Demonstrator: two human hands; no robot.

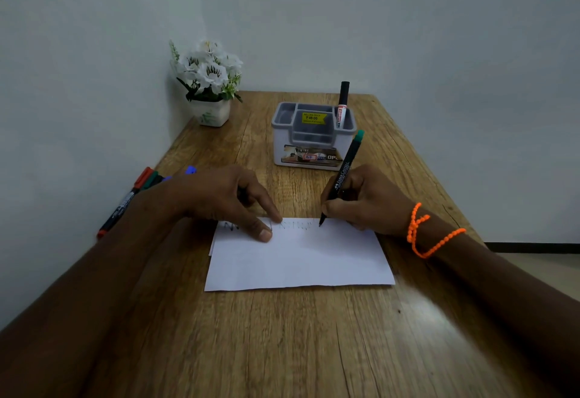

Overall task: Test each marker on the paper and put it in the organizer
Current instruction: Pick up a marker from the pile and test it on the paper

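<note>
The right hand (364,199) grips a green-capped marker (340,177) in a writing hold, tip touching the far edge of the white paper (298,259), which lies flat on the wooden table (282,350) and bears faint scribbles along that edge. The left hand (219,199) holds nothing and presses the paper's far left corner with extended thumb and forefinger. The grey organizer (310,134) stands beyond the paper with one black-capped marker (342,104) upright in its right rear compartment; several loose markers (131,196) lie at the table's left edge, partly hidden by the left forearm, and a flower pot (210,83) occupies the far left corner.
</note>
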